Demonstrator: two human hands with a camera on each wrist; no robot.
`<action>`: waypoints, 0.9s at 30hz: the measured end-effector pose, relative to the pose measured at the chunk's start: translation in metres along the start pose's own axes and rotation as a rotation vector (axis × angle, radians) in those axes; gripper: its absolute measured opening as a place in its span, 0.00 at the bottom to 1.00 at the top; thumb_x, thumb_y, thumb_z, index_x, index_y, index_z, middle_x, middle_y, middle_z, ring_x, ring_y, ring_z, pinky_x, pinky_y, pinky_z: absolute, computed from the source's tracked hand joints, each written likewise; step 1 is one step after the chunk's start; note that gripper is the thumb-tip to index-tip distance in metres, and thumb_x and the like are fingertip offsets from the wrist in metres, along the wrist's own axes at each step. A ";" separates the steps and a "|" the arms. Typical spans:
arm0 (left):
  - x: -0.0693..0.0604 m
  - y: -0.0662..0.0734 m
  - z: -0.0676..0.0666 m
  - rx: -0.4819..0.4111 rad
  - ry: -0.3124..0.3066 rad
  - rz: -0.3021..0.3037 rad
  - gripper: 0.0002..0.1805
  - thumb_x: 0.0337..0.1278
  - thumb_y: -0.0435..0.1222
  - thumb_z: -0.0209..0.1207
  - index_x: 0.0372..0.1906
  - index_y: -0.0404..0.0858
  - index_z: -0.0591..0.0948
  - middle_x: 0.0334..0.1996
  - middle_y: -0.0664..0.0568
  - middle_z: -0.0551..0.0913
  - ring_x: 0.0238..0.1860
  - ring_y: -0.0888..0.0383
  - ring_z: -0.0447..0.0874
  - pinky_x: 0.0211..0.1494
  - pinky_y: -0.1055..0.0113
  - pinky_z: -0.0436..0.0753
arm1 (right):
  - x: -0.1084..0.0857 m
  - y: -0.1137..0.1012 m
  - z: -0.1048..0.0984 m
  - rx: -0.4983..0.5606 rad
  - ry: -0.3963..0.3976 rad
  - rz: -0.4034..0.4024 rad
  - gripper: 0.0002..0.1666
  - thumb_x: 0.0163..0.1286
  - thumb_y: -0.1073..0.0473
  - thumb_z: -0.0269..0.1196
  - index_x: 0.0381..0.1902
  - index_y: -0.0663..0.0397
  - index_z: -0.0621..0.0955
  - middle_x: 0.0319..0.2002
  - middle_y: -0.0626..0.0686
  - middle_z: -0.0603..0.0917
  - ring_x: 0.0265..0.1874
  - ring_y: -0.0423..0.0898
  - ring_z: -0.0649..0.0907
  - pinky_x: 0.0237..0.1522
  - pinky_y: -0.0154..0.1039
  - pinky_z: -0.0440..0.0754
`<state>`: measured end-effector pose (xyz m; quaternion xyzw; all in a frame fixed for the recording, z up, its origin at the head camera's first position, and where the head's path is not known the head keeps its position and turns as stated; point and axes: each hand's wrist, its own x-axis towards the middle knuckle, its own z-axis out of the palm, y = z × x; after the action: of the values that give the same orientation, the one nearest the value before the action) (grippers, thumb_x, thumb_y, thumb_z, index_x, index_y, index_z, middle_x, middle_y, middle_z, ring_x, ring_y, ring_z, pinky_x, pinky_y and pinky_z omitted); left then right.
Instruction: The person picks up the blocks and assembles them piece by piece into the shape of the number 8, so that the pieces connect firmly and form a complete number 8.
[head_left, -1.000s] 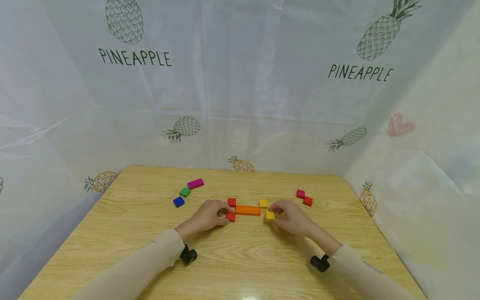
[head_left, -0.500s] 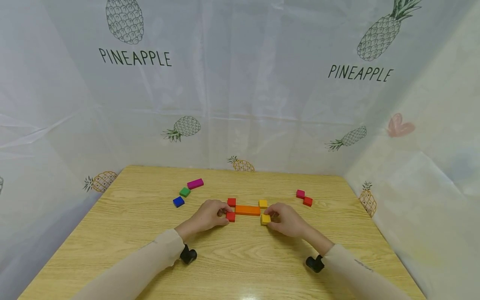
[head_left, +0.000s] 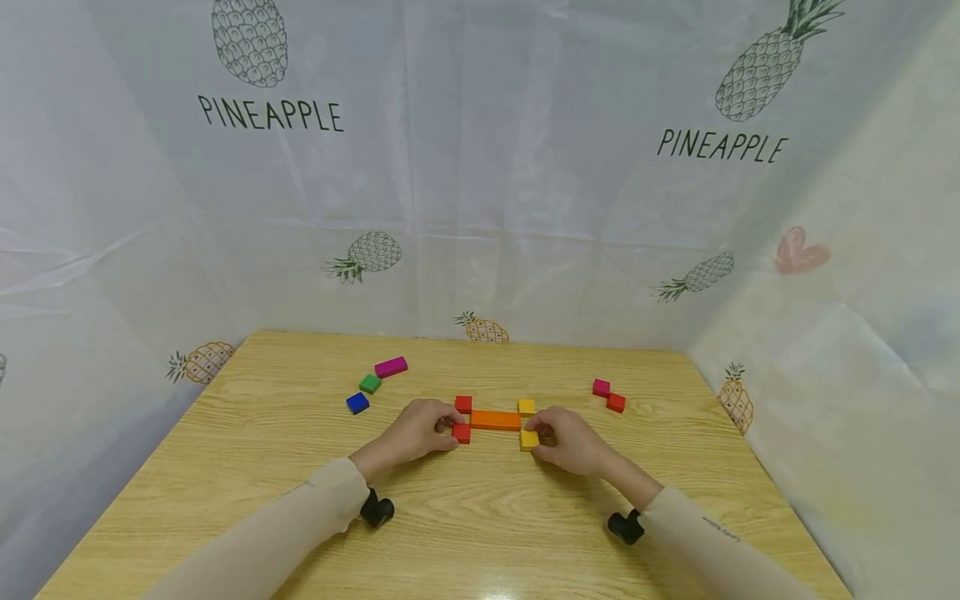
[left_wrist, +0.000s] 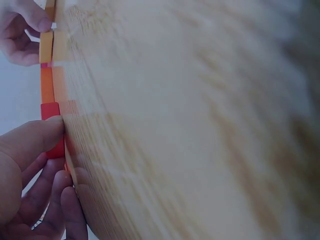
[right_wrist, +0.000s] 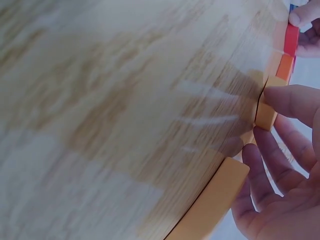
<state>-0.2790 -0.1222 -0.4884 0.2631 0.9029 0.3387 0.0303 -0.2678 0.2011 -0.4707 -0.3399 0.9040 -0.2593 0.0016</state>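
An orange bar [head_left: 495,421] lies crosswise on the table, with a red block [head_left: 463,404] at its far left corner and a yellow block [head_left: 526,407] at its far right. My left hand [head_left: 414,432] pinches another red block [head_left: 462,433] at the near left corner; the left wrist view shows the thumb on that red block [left_wrist: 52,110]. At the near right corner my right hand [head_left: 576,442] pinches a second yellow block [head_left: 528,440], seen under the thumb as a yellow block [right_wrist: 265,114] in the right wrist view.
Toward the back left of the table [head_left: 480,533] lie a magenta bar [head_left: 391,367], a green block [head_left: 370,384] and a blue block [head_left: 357,403]. A pink block [head_left: 601,387] and red block [head_left: 616,402] are at the right. A yellow-orange piece [right_wrist: 210,200] lies near my right hand.
My right hand has moved left with its yellow block, bringing it to the orange bar's near right corner. My left hand stays in place on its red block.
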 end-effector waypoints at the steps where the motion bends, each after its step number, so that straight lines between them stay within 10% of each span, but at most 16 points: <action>1: 0.000 0.000 0.000 0.000 0.000 -0.001 0.15 0.61 0.35 0.75 0.52 0.42 0.90 0.40 0.57 0.86 0.36 0.60 0.76 0.46 0.62 0.80 | 0.000 0.000 0.000 -0.001 -0.002 0.002 0.15 0.68 0.67 0.73 0.52 0.61 0.85 0.47 0.56 0.86 0.43 0.50 0.83 0.48 0.44 0.84; 27: 0.001 0.000 0.000 0.019 0.003 0.002 0.15 0.60 0.35 0.76 0.52 0.42 0.90 0.39 0.58 0.86 0.36 0.59 0.75 0.45 0.63 0.79 | 0.003 0.000 -0.001 -0.006 -0.010 0.048 0.16 0.68 0.66 0.73 0.52 0.61 0.85 0.46 0.55 0.86 0.40 0.48 0.82 0.45 0.41 0.82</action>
<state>-0.2796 -0.1215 -0.4882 0.2635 0.9059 0.3305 0.0260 -0.2699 0.1998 -0.4689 -0.3195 0.9126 -0.2549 0.0111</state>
